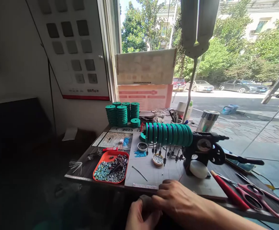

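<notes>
Held at worktop (154, 166) front edge, six o'clock: small grey piece (144, 200) pinched between left hand (139, 217) and right hand (180, 201), both grips narrow; red parts tray (110, 167) at ten o'clock, untouched.

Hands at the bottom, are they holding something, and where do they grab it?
Both hands meet on a small dark grey thing at the table's near edge. The left hand pinches it from below, the right hand covers its side. What it is cannot be told.

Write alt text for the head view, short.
Both hands, left hand and right hand, meet at the near edge of a worktable. Beyond sit an orange tray of small parts and a row of green spools on a winder.
</notes>
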A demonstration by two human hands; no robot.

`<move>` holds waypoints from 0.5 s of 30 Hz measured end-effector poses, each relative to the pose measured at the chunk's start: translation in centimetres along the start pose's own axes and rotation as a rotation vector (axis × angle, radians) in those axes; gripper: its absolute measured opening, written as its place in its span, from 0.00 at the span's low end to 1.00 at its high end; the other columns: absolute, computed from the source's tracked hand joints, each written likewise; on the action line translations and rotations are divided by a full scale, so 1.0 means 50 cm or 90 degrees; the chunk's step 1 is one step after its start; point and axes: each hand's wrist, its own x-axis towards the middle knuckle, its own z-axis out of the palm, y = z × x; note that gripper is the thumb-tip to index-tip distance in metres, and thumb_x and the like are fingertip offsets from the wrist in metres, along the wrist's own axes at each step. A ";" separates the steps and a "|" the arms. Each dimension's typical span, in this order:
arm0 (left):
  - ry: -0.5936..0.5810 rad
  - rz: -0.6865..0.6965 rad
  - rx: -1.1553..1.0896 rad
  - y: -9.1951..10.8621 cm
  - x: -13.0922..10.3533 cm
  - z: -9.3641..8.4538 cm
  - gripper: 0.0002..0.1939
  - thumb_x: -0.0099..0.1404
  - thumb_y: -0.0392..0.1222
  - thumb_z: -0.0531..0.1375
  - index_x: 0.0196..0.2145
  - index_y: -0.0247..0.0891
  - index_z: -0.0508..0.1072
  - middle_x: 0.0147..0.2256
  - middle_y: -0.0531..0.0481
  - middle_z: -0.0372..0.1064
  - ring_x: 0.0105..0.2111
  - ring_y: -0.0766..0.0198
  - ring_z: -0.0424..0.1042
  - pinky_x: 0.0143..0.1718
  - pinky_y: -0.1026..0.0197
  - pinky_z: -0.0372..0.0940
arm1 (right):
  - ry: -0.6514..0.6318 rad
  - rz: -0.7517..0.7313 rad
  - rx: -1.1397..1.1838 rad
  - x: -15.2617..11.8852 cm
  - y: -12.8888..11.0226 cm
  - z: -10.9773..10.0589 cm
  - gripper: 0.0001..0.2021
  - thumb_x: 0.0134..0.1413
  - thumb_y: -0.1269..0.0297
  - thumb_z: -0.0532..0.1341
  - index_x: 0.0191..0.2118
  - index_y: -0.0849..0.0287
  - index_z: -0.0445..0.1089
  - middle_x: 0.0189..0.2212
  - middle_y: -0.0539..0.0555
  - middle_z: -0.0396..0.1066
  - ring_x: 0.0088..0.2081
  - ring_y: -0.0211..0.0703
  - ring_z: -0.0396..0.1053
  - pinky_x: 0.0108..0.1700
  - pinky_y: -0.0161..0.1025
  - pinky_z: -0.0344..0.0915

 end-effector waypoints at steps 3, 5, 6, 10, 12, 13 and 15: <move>0.040 0.096 0.114 -0.004 0.004 -0.002 0.12 0.54 0.47 0.59 0.22 0.35 0.70 0.22 0.51 0.65 0.25 0.65 0.64 0.29 0.63 0.62 | 0.005 0.052 0.066 0.011 0.011 0.019 0.05 0.55 0.75 0.56 0.32 0.60 0.67 0.23 0.51 0.71 0.22 0.36 0.61 0.26 0.34 0.52; 0.110 0.197 0.238 -0.005 -0.002 0.004 0.10 0.57 0.41 0.55 0.21 0.37 0.71 0.25 0.49 0.68 0.26 0.63 0.68 0.29 0.63 0.63 | 0.019 0.115 0.093 0.013 0.013 0.029 0.05 0.51 0.76 0.57 0.29 0.61 0.67 0.20 0.50 0.69 0.19 0.34 0.55 0.22 0.33 0.49; 0.146 0.244 0.291 -0.007 -0.005 0.008 0.11 0.57 0.40 0.54 0.21 0.38 0.71 0.27 0.48 0.69 0.27 0.63 0.69 0.30 0.63 0.63 | 0.029 0.147 0.109 0.013 0.013 0.032 0.06 0.50 0.76 0.56 0.27 0.61 0.67 0.19 0.49 0.68 0.18 0.33 0.52 0.21 0.32 0.48; 0.265 0.406 0.430 -0.028 -0.008 0.021 0.13 0.62 0.38 0.51 0.31 0.40 0.76 0.36 0.44 0.73 0.37 0.59 0.74 0.37 0.62 0.68 | 0.073 0.247 0.180 0.015 0.010 0.026 0.09 0.54 0.73 0.54 0.26 0.62 0.68 0.17 0.47 0.65 0.19 0.32 0.48 0.22 0.29 0.49; 0.302 0.497 0.498 -0.039 -0.003 0.021 0.13 0.64 0.37 0.50 0.33 0.40 0.76 0.36 0.43 0.75 0.38 0.58 0.75 0.39 0.62 0.69 | 0.087 0.279 0.217 0.016 0.009 0.017 0.09 0.54 0.73 0.54 0.26 0.62 0.69 0.18 0.47 0.65 0.20 0.32 0.51 0.23 0.28 0.51; 0.308 0.539 0.528 -0.041 0.000 0.019 0.13 0.64 0.35 0.51 0.33 0.40 0.76 0.34 0.44 0.76 0.37 0.59 0.76 0.38 0.62 0.69 | 0.088 0.289 0.236 0.016 0.009 0.013 0.09 0.53 0.74 0.54 0.26 0.62 0.70 0.19 0.47 0.66 0.21 0.31 0.53 0.24 0.27 0.52; 0.308 0.606 0.578 -0.042 0.005 0.011 0.12 0.63 0.33 0.52 0.34 0.40 0.76 0.32 0.45 0.77 0.34 0.60 0.77 0.36 0.65 0.70 | 0.079 0.300 0.277 0.018 0.011 0.003 0.08 0.49 0.77 0.55 0.26 0.62 0.70 0.19 0.46 0.66 0.22 0.30 0.56 0.25 0.25 0.53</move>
